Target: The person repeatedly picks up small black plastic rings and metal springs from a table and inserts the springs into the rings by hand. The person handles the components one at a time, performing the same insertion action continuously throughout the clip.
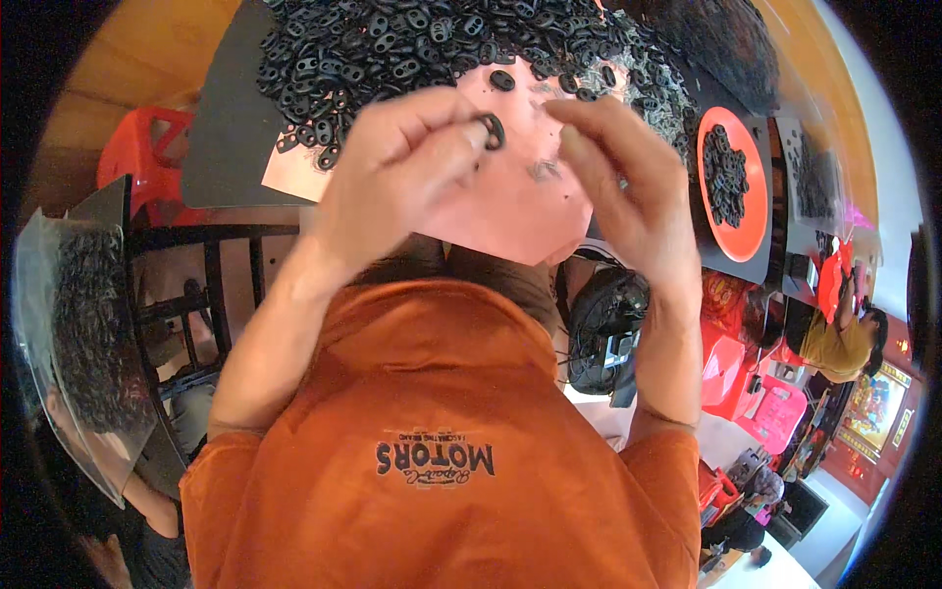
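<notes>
My left hand (pixel 402 162) is closed in a pinch on a small black oval plastic piece with holes (pixel 495 131), like a cord lock. To its right, my right hand (pixel 633 187) is raised with thumb and forefinger slightly apart and nothing visible between them; it is somewhat blurred. Both hands are above a pink sheet (pixel 520 221) on the dark table. A large heap of similar black two-hole pieces (pixel 363 59) spreads beyond my hands. One loose black piece (pixel 501 80) lies on the sheet between the hands and the heap.
An orange-red plate (pixel 744 240) holding black pieces stands at the right. Clear bags of black items are at the far left (pixel 98 324) and far right (pixel 812 162). A red stool (pixel 147 162) stands left of the table. Other people are at lower left and right (pixel 839 344).
</notes>
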Demonstrator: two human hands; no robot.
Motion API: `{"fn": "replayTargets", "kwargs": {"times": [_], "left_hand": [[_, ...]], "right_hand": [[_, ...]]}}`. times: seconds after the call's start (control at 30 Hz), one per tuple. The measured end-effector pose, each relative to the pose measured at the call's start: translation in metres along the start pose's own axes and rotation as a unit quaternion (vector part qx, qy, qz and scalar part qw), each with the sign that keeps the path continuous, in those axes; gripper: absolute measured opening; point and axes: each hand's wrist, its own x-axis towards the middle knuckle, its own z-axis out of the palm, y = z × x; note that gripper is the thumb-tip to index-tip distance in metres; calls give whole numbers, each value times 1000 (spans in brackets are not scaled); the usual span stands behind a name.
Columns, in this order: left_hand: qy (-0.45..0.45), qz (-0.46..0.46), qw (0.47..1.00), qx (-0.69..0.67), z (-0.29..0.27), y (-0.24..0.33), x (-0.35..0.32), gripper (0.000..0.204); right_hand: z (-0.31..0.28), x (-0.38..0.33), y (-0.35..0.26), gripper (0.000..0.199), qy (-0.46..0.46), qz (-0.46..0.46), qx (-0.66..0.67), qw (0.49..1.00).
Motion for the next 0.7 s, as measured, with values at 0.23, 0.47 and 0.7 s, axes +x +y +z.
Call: {"fn": "replayTargets", "kwargs": {"times": [0.23, 0.47, 0.7], "left_hand": [[-11, 129, 898, 421, -18, 4, 49, 22], [42, 151, 868, 472, -26, 2, 56, 23], [-75, 190, 938, 281, 6, 14, 6, 24]], "right_hand": [[-21, -18, 31, 17, -57, 55, -132, 988], [-22, -12, 31, 20, -143, 69, -175, 972], [-16, -2, 32, 20, -173, 61, -181, 966]]}}
